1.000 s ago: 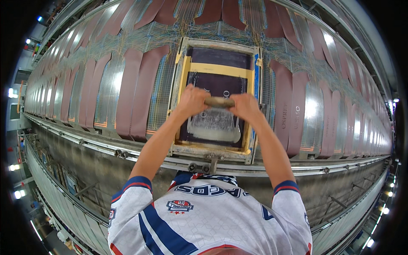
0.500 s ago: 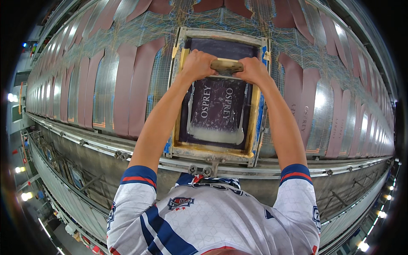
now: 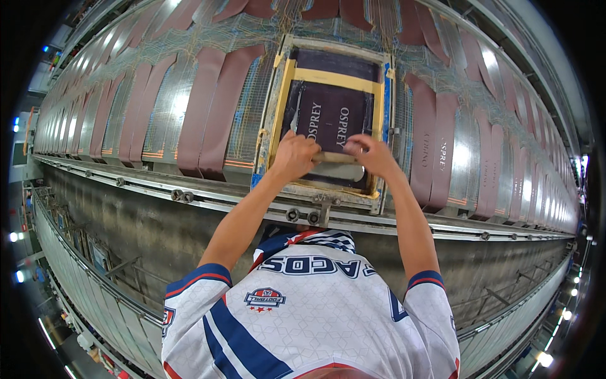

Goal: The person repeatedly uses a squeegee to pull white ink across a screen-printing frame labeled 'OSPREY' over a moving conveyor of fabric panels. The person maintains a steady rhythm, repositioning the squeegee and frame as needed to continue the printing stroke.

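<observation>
Wooden squeegee (image 3: 334, 157) lies crosswise at the near end of the screen frame (image 3: 273, 120) — left hand (image 3: 293, 155) and right hand (image 3: 372, 155) clamp its ends, evening pressure across the dark mesh (image 3: 331, 114).

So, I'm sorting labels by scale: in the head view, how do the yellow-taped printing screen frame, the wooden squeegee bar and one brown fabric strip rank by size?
1. Yellow-taped printing screen frame.
2. Brown fabric strip: similar length, narrower.
3. Wooden squeegee bar, held by left hand and right hand.

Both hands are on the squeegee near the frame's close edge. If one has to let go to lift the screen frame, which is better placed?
Probably left. The left hand grips the squeegee beside the screen frame's yellow-taped left rail; the right hand sits further inside its rail.
</observation>
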Motion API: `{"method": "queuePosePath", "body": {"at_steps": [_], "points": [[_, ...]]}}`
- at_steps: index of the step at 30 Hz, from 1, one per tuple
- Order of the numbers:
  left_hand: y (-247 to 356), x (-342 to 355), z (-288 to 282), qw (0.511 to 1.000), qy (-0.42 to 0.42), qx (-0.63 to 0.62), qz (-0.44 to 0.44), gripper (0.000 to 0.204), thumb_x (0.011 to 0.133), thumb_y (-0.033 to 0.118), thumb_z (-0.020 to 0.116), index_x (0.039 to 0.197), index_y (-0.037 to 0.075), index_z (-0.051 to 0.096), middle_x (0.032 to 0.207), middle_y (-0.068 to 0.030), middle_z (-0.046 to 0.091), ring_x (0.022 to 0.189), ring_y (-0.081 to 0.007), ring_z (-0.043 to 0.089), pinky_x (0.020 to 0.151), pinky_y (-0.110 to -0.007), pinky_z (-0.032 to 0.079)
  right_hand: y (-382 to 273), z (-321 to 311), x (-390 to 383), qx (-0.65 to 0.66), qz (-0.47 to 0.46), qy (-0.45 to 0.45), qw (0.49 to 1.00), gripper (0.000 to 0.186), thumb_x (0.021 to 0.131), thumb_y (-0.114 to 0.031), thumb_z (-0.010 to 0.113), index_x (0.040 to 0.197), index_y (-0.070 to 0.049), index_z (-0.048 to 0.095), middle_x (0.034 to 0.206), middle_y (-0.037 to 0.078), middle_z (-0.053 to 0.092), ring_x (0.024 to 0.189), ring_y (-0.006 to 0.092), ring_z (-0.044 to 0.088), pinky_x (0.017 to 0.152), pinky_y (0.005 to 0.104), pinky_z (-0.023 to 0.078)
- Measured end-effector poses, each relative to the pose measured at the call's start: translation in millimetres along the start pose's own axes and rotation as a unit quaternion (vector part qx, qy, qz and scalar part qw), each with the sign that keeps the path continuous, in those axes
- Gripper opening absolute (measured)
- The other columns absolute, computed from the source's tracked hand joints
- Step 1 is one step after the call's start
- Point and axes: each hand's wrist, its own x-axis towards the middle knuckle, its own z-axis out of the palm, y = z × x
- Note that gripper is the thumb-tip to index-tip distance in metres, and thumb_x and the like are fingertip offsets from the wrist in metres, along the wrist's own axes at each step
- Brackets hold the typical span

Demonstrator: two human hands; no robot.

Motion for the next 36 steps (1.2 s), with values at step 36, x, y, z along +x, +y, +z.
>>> {"method": "queuePosePath", "body": {"at_steps": [36], "points": [[26,-57,30,0.996,0.042,0.042,-0.066,0.024,0.066,0.015,0.075,0.089,0.017,0.072,0.090,0.0013,0.066,0.089,-0.0205,0.060,0.086,-0.037,0.042,125,-30,55,0.016,0.068,0.373,0.925,0.030,0.097,-0.029,0.065,0.088,0.000,0.067,0.079,0.011,0.062,0.073,0.0230,0.057,0.071,0.0382,0.047]]}}
